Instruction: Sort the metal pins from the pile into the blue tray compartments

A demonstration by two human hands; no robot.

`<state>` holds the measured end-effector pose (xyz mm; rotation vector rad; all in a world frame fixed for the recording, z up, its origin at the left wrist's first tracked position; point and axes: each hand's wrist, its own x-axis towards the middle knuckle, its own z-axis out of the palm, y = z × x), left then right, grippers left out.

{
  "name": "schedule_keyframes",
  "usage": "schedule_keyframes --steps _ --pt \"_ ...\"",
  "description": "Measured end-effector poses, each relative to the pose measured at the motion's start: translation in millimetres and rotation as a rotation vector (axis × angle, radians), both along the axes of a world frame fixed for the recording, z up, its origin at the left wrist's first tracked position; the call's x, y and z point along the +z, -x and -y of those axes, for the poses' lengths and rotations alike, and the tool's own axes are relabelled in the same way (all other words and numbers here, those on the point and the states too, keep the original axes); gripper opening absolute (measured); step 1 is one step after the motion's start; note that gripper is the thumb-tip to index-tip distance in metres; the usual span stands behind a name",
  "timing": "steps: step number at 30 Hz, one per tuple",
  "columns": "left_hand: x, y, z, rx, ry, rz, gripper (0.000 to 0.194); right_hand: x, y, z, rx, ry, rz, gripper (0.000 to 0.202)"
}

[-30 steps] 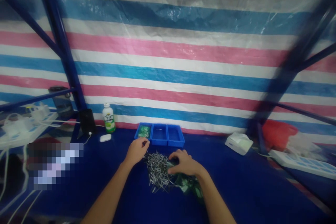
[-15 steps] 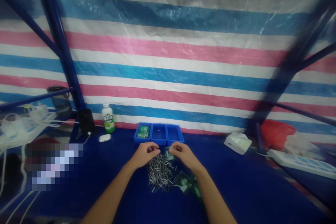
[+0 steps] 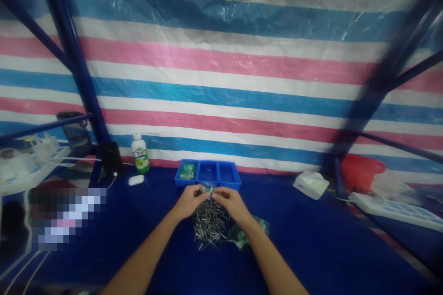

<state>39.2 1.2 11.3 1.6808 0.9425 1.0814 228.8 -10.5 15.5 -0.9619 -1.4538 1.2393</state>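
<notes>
A small clear plastic bag [image 3: 207,189] with green marking is pinched between both hands, just in front of the blue three-compartment tray [image 3: 208,185]. My left hand [image 3: 188,201] grips its left side, and my right hand [image 3: 230,200] its right side. Below the hands lies a pile of short metal pins [image 3: 210,227]. More green-printed clear bags [image 3: 240,235] lie right of the pile, partly under my right forearm. Similar bags [image 3: 188,171] fill the tray's left compartment. One small pin rests in the middle compartment; the right compartment holds nothing visible.
Behind the tray hangs a striped sheet [image 3: 221,115]. Along the back left stand a bottle [image 3: 140,154], a white case [image 3: 136,180] and a black device [image 3: 110,158]. A tissue pack [image 3: 311,185] sits back right. Power strips [image 3: 394,211] lie at both sides.
My right hand has moved left with the small bag, bringing it to my left hand, which now holds it too. The view has shifted slightly.
</notes>
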Motion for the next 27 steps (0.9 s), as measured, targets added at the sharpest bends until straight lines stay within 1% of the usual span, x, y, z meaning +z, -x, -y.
schedule_keyframes --steps 4,10,16,19,21,22,24,27 --pt "-1.8 -1 0 0.001 -0.002 -0.02 0.036 1.4 0 2 0.01 -0.072 0.073 0.024" --pt "-0.1 1 -2 -0.006 0.017 -0.048 0.028 4.2 2 3 -0.021 -0.088 0.079 0.022" --pt "0.7 1 -1 0.005 -0.008 -0.073 0.034 2.7 4 3 -0.021 -0.078 0.065 0.021" --pt "0.0 0 -2 0.029 -0.053 -0.098 0.035 1.0 3 3 -0.008 -0.082 0.068 0.021" --pt "-0.1 2 -4 0.123 -0.118 -0.122 0.035 1.4 -1 2 -0.027 -0.114 0.113 0.022" --pt "0.3 4 -6 0.202 -0.164 -0.136 0.034 2.3 -4 1 -0.045 -0.138 0.149 0.022" --pt "1.9 13 -11 0.404 -0.272 -0.159 0.032 5.4 -14 0 -0.09 -0.196 0.231 0.024" --pt "5.8 33 -22 0.698 -0.444 -0.231 0.031 10.9 -37 -1 -0.176 -0.265 0.415 0.026"
